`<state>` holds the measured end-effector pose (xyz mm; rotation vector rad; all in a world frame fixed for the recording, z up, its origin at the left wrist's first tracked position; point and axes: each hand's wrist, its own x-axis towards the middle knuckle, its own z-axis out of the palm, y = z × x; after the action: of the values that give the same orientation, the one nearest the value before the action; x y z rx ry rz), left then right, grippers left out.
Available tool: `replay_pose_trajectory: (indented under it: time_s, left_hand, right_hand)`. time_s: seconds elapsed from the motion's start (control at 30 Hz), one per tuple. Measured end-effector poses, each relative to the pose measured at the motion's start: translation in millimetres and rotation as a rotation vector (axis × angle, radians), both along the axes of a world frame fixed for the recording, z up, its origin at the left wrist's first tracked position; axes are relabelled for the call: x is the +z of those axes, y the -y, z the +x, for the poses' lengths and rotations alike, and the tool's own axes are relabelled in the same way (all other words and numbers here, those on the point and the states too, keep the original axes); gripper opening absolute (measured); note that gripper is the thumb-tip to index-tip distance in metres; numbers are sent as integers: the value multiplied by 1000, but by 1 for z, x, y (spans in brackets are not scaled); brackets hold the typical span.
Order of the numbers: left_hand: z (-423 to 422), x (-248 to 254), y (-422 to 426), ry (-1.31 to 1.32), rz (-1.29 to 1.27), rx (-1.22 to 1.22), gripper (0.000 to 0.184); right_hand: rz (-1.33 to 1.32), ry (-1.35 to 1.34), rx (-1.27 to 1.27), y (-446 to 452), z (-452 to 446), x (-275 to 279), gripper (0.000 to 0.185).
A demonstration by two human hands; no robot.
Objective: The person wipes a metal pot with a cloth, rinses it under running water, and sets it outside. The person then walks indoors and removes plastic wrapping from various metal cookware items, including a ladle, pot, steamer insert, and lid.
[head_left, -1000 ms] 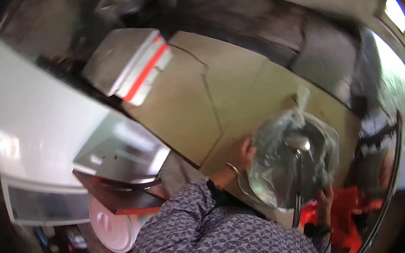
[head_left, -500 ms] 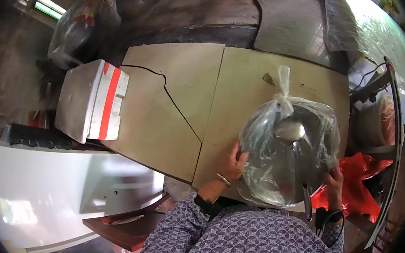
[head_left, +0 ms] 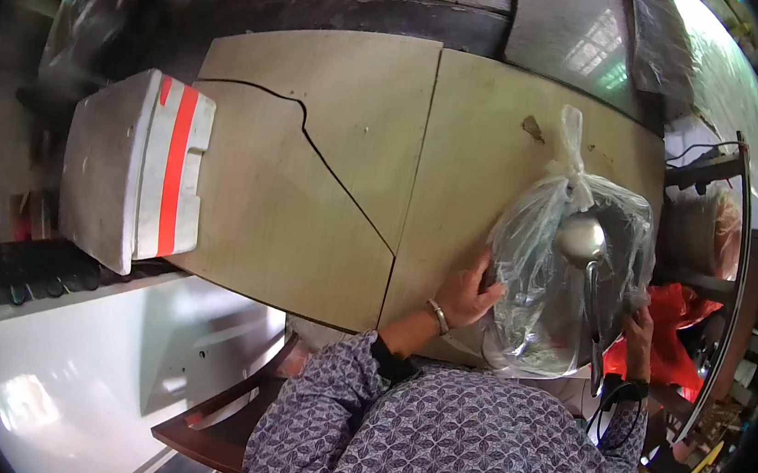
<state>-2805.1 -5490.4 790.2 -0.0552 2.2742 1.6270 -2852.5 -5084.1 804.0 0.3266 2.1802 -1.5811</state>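
A knotted clear plastic bag [head_left: 531,280] surrounds a wide, round, dark grey pan [head_left: 625,227] at the table's right front. Across the top of it lies a metal ladle [head_left: 582,239], its bowl toward the knot and its handle pointing at my body. My left hand [head_left: 470,297] grips the bag's left side, thumb in sight and fingertips partly hidden. On the opposite side my right hand [head_left: 638,338] is closed at the bag's right edge, next to the ladle handle. Whether the ladle is inside or on top of the plastic I cannot tell.
The wooden table [head_left: 338,186] has a dark crack running across its left panel. A white foam box [head_left: 109,171] with a red stripe stands at its left end. Right of the table are a metal rack [head_left: 732,301] and a red plastic bag [head_left: 673,337].
My view has shifted, so the table and foam box appear further left or higher. Both hands stay on the bag's sides; bag and ladle sit slightly nearer my body and further right.
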Motion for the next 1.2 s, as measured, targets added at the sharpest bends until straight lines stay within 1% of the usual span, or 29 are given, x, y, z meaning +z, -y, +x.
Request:
replay_pose_trajectory:
  time_s: [0.03,0.1,0.13,0.2,0.27,0.3,0.33,0.37,0.43,0.5,0.53,0.57,0.6,0.63,0.67,0.7,0.73,0.77,0.8,0.83,0.87,0.9,0.93,0.97,1.0,1.07,1.13,1.17,1.2]
  left_hand:
    - [-4,6,3,1,5,14,76]
    - [-8,11,3,83,-42,-64,78]
    - [-6,0,1,15,-74,-60,77]
    - [-4,-11,-4,-29,-90,-32,77]
    - [-4,-19,-6,-76,-82,0,76]
    - [-5,-13,-2,-85,-116,48,76]
    - [-5,-2,0,-52,-95,19,76]
    - [-4,3,1,-17,-67,-17,75]
    - [-1,-6,-2,-57,-91,32,76]
    - [1,-14,-8,-102,-102,64,76]
    - [2,-16,-10,-114,-100,97,75]
    - [2,-21,-13,-129,-100,128,74]
    - [4,-44,-18,-141,-111,142,74]
    - [6,-77,-24,-370,-179,280,70]
    - [8,-72,-24,-599,-244,413,67]
    - [12,-68,-19,-609,-249,419,67]
    - [25,-20,5,-328,-127,376,58]
    - [38,11,24,-44,-5,326,51]
    - [49,4,36,-86,-87,372,45]
    - [62,-16,49,-125,-168,416,39]
    - [79,-45,61,-382,-312,509,34]
    - [107,-44,89,-73,-53,763,33]
    - [126,-42,103,-78,-33,855,30]
    - [145,-29,108,-39,34,968,28]
    - [161,-16,113,-1,100,1081,27]
    - [191,-21,131,-28,63,1157,24]
    - [217,-14,145,-54,161,1286,23]
    - [227,-7,149,-96,163,1355,22]
    - [235,0,153,-86,176,1418,22]
  right_hand:
    - [5,1,14,0,0,1,42]
    - [-9,23,-31,4,0,3,42]
    - [-9,21,-9,-6,-1,-2,42]
    - [61,71,59,-33,-4,-21,41]
    - [-13,-24,50,-48,-4,-42,40]
    - [-29,-17,-40,-42,-4,-44,40]
    - [31,-10,-35,-5,-1,-11,31]
    - [9,-47,-6,-2,-5,-10,31]
    - [-24,-90,38,-11,-1,-23,32]
    - [-35,-69,34,-34,-10,-44,33]
    - [-11,-33,112,-47,-14,-48,32]
    - [-21,-46,129,-44,-16,-49,32]
    - [-66,-95,90,-40,-13,-51,31]
    - [-112,-142,49,-35,-11,-51,29]
    - [-120,-152,57,-36,-14,-56,29]
    - [-168,-163,61,-39,-16,-64,28]
    - [-214,-171,63,-41,-15,-65,27]
    - [-216,-173,65,-45,-14,-64,27]
    - [-191,-158,87,-43,-15,-61,29]
    - [-165,-140,107,-41,-14,-57,30]
    - [-224,-56,165,-43,-15,-50,33]
    - [-218,-47,152,-36,-4,-34,33]
    - [-219,-83,114,-9,3,-14,34]
    - [-218,-119,76,5,7,-2,34]
    - [-215,-116,67,0,4,-8,34]
    - [-311,-139,157,-14,-4,-29,37]
    - [-289,-131,172,-18,-5,-29,37]
    - [-266,-125,192,-20,-6,-29,38]
    - [-285,-186,206,-25,-10,-40,39]
